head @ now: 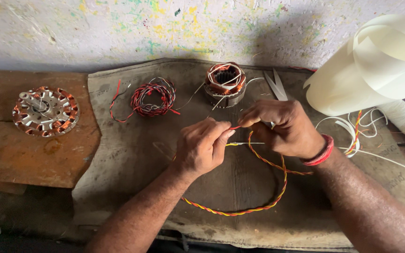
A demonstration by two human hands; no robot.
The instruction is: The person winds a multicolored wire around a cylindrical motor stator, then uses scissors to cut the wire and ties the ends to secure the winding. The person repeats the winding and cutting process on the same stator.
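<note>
Nearest the camera, a twisted red-and-yellow wire [258, 208] lies in a loop on the grey cloth [132, 159] covering the counter [5, 154]; its upper end rises to the hands. The left hand [202, 146] is pinched shut on the wire end, thumb against forefinger. The right hand [280, 127], with a red band [322, 152] at the wrist, is closed on the same end just beside it, fingertips of both hands nearly touching. Beyond the hands, a wound stator [225, 83] with copper coils stands on the cloth, a coil of red and white wire [152, 99] to its left. A second stator [45, 111] rests on bare wood at far left. Rolled cream paper [376, 65] lies at far right.
</note>
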